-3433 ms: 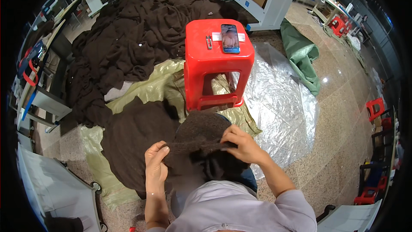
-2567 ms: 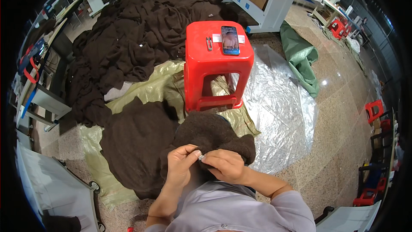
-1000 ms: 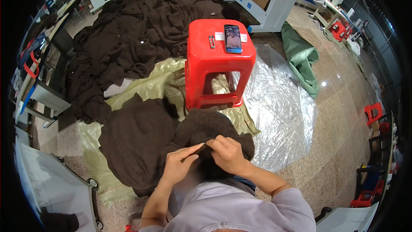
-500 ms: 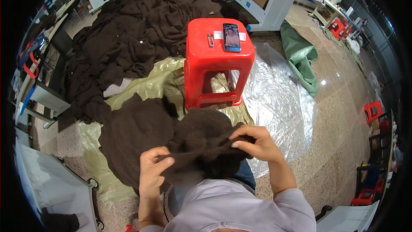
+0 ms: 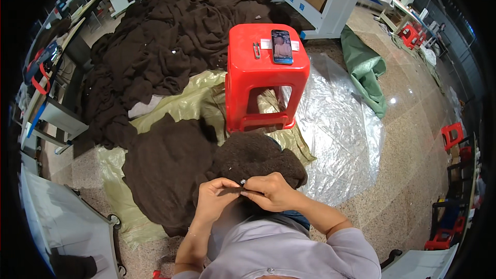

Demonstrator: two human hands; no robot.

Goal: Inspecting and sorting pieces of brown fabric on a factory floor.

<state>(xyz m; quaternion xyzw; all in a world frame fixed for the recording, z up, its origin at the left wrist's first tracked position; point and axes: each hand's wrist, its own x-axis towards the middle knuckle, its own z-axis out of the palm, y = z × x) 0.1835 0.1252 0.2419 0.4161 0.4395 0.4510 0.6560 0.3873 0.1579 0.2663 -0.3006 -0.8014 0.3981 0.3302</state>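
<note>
A dark brown knitted garment [image 5: 258, 160] lies bunched across my lap. My left hand [image 5: 213, 196] pinches its near edge between thumb and fingers. Close beside it, my right hand [image 5: 271, 191] is closed on the same edge, the fingertips of both hands nearly meeting. A small shiny pale bit [image 5: 243, 181] shows right at the fingertips; its kind is too small to make out. To the left, a larger heap of brown knit [image 5: 168, 170] spreads over yellowish sheeting and touches the piece on my lap.
A red plastic stool [image 5: 266, 72] stands ahead, carrying a phone [image 5: 282, 46] and small metal thread snips [image 5: 256, 50]. Behind it to the left is a big pile of brown knit [image 5: 170, 41]. Clear plastic sheeting [image 5: 341, 129] covers floor at right. A grey-white panel [image 5: 72, 222] stands near left.
My hands were apart, stretching the garment's edge between them. They have come together at the middle of my lap, the right moving left and the left moving right.
</note>
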